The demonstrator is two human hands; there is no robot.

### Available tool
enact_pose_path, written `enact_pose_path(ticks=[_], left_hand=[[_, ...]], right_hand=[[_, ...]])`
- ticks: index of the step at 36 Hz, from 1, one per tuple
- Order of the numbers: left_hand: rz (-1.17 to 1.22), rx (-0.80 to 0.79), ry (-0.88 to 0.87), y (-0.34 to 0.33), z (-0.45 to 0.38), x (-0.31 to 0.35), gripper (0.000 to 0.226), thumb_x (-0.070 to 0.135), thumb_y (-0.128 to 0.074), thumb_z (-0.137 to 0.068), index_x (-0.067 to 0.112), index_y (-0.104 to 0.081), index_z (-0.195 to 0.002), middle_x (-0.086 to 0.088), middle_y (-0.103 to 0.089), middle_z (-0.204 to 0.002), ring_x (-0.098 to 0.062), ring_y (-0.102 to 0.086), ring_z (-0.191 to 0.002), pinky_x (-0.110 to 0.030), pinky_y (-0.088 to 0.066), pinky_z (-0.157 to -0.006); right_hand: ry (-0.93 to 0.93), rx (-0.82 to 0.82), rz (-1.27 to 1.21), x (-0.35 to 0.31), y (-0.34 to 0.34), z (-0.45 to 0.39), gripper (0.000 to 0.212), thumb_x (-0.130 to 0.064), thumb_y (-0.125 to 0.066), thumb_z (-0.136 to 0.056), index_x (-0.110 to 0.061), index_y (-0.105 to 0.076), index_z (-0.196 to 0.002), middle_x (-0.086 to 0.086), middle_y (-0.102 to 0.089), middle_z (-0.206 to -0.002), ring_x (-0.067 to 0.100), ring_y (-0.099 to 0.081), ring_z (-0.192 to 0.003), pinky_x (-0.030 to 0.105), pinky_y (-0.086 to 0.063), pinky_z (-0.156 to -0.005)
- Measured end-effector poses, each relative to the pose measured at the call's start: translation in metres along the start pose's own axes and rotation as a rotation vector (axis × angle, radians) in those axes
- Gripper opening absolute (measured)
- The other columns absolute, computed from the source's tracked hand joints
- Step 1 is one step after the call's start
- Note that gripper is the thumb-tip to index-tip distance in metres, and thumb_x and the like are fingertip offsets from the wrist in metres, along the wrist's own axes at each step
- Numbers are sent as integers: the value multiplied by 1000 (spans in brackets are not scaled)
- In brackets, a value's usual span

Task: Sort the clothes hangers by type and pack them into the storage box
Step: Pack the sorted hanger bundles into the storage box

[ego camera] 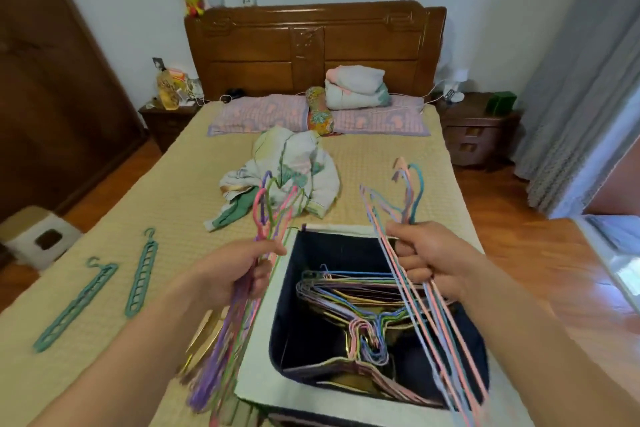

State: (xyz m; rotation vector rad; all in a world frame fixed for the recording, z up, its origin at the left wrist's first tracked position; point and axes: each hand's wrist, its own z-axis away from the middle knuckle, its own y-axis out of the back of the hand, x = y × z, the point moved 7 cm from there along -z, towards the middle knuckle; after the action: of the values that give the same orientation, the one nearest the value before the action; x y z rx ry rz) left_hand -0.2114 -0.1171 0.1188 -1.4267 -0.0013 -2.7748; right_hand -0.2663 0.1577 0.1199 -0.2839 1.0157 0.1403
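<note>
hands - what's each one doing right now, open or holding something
Left hand: grips a purple and pink hanger bundle.
Right hand: grips a pink and blue hanger bundle over the storage box.

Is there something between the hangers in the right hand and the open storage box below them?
Nothing visible blocks the way. The right hand holds its hanger bundle directly over the open storage box. Only already packed hangers lie inside, low in the box.

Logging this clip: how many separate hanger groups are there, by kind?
Teal multi-hole strip hangers on the bed: 2
Wire hanger bundles held: 2, left hand and right hand
Wire hanger pile in storage box: 1
Total: 5
</note>
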Motion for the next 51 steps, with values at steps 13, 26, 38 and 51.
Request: enact_pose_path(ticks=[13, 26, 38, 51], left_hand=[[-219, 59, -66, 16, 21, 0, 46, 9, -49, -106, 49, -48, -129, -9, -46, -63, -16, -31, -45, -25, -24, -45], [23, -262, 68, 4, 13, -37, 45, 1, -53, -101, 18, -43, -141, -29, -64, -98, -32, -65, -65, -41, -56, -64], [-115, -754, 129, -44, 11, -37, 18, 6, -63, -100, 2, -65, -117, -28, -69, -112, -25, -76, -80, -33, -61, -68], [-40, -383, 39, 42, 9, -20, 27, 13, -82, -78, 3, -59, -86, -20, -51, -79, -25, -50, -55, -31, -44, -48]], right_hand=[[-54, -23, 363, 15, 32, -40, 36, -35, -55, -103, 0, -63, -111, -3, -27, -51, 11, -21, -43, 24, -22, -40], [-87, -96, 471, 31, 16, -51, 34, -37, -59, -101, -7, -62, -118, -4, -29, -55, 10, -25, -43, 27, -26, -44], [-87, -98, 383, 29, 16, -39, 23, -28, -60, -101, -11, -56, -87, -4, -29, -52, 12, -23, -45, 28, -24, -46], [-215, -304, 289, 83, 21, -74, 22, -23, -52, -106, -15, -46, -86, -2, -42, -60, 9, -30, -45, 21, -30, -39]])
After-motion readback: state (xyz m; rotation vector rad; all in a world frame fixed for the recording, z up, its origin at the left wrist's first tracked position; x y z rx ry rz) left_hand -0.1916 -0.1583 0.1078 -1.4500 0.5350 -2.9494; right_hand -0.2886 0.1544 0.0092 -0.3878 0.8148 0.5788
